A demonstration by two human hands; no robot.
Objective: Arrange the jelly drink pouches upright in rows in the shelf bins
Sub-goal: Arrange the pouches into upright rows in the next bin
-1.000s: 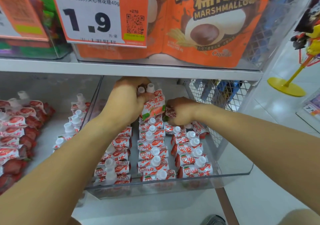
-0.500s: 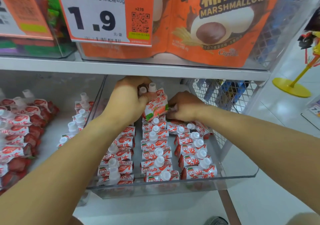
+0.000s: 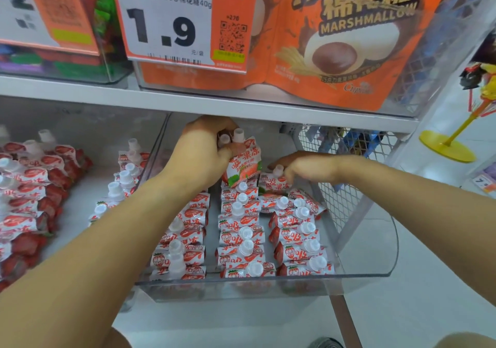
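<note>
Red-and-white jelly drink pouches with white caps stand in three rows inside a clear bin (image 3: 241, 290) on the lower shelf. At the back of the middle row my left hand (image 3: 202, 157) grips a bunch of pouches (image 3: 245, 166), raised and tilted, their caps poking out above my fingers. My right hand (image 3: 308, 169) reaches to the back of the right row and pinches a pouch (image 3: 273, 182) beside its cap. That pouch and one in front of it lean over; the pouches nearer the front stand upright.
More pouches (image 3: 32, 186) fill the bin to the left, with a short row (image 3: 122, 184) along its right wall. The upper shelf (image 3: 241, 103) with marshmallow bags (image 3: 341, 52) and a price tag (image 3: 171, 22) hangs low overhead. A wire mesh panel (image 3: 338, 186) closes the right side.
My right hand has moved right from beside the held bunch to the back of the right row, and now pinches a pouch there. My left hand keeps its grip in place.
</note>
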